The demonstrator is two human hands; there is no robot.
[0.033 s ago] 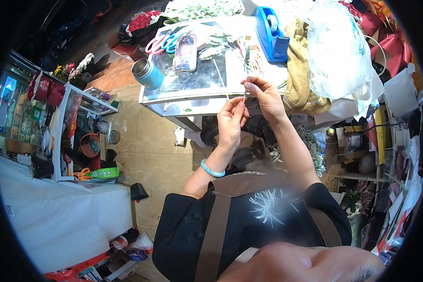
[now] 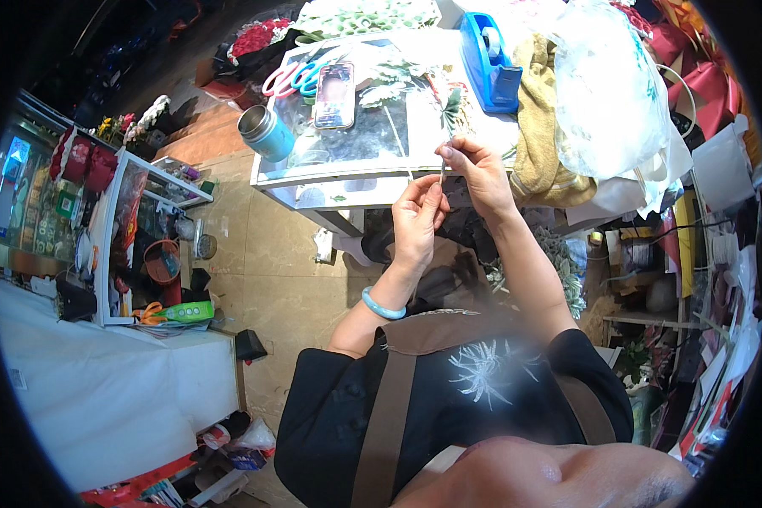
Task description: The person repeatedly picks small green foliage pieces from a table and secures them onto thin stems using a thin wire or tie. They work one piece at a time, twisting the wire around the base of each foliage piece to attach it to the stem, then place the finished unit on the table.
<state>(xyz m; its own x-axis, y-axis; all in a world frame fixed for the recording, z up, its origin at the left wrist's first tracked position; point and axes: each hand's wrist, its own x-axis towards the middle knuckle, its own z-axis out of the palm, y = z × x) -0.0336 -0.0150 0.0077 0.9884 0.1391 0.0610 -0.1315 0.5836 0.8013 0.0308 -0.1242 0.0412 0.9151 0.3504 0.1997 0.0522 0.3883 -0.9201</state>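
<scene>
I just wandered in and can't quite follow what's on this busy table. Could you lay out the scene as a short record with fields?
Setting: cluttered work table with a glass top
Left hand: left hand pinches the lower end of a thin stem
Right hand: right hand pinches the stem's upper end
Wrist: pale blue bangle on the left wrist
On table: blue tape dispenser, phone, scissors, metal cup, tan cloth
</scene>
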